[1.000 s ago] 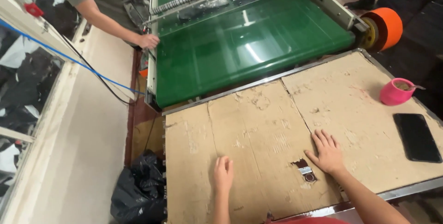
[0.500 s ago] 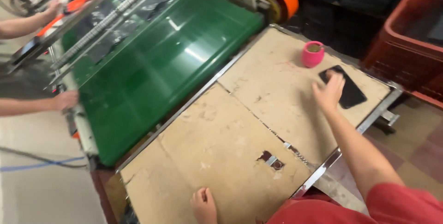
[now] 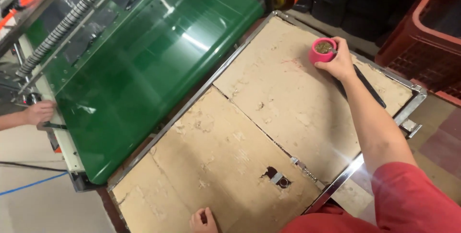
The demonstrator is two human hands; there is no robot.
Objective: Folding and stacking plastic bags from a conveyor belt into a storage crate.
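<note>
Being gripped by curled right hand [image 3: 342,62] fingers, pink cup [image 3: 322,50] at the cardboard-topped table [image 3: 230,156] far corner, black phone [image 3: 367,85] just beside, left hand [image 3: 203,220] lying flat, holding nothing.

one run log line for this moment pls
right hand: gripping pink cup | left hand: flat on cardboard tabletop | black phone: under right hand | co-worker hand: at green conveyor
</note>
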